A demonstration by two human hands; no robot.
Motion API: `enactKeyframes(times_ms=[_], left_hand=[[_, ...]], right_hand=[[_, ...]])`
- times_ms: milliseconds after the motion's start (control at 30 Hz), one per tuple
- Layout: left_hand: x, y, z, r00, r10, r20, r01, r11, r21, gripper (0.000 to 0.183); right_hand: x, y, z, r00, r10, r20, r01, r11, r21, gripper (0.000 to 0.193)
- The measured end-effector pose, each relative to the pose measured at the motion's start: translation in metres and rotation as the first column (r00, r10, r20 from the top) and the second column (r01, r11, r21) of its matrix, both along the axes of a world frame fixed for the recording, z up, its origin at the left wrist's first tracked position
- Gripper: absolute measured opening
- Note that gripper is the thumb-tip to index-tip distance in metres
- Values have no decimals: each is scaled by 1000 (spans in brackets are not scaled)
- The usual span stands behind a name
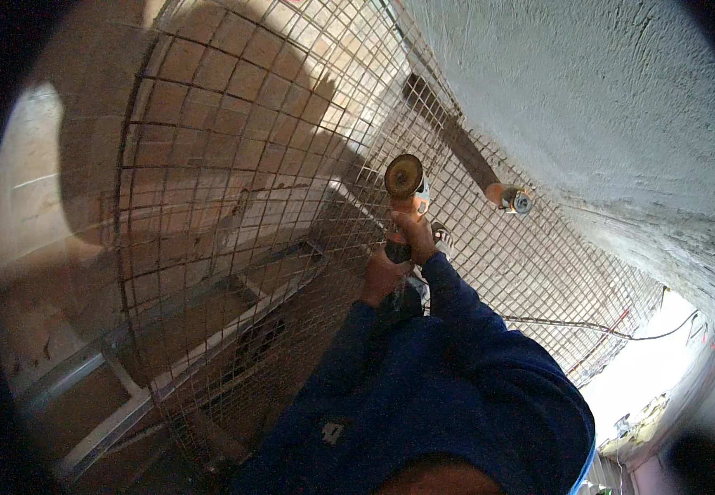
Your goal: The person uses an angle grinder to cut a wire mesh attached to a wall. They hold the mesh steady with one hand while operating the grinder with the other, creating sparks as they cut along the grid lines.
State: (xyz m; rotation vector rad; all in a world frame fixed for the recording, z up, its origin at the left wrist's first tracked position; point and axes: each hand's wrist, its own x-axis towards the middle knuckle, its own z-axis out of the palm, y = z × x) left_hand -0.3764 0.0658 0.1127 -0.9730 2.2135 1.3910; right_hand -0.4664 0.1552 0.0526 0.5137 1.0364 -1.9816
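Note:
An angle grinder (422, 198) with an orange and dark body is held out in front of me. Its round brown disc (403, 176) is at the far end, over a wire mesh (473, 247). Around the front of the body, just behind the disc, my right hand (414, 234) is closed. My left hand (384, 274) grips the dark rear part, lower and to the left. I cannot tell whether the disc is spinning or touches the mesh.
Mesh rises on the left before a brick wall (200, 157); a ladder-like frame (151, 396) lies behind it. An orange cylindrical thing (508, 198) rests on the mesh by the rough plaster wall (613, 99). A dark cable (572, 324) runs across at right.

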Motion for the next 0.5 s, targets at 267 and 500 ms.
enactKeyframes(times_ms=[267, 500], left_hand=[[25, -7, -9, 992, -66, -110, 60, 997, -58, 58], [71, -19, -24, 999, -24, -39, 27, 995, 92, 59]], right_hand=[[25, -1, 1, 998, 15, -62, -12, 999, 37, 40], [70, -13, -10, 989, -78, -124, 91, 990, 104, 32]])
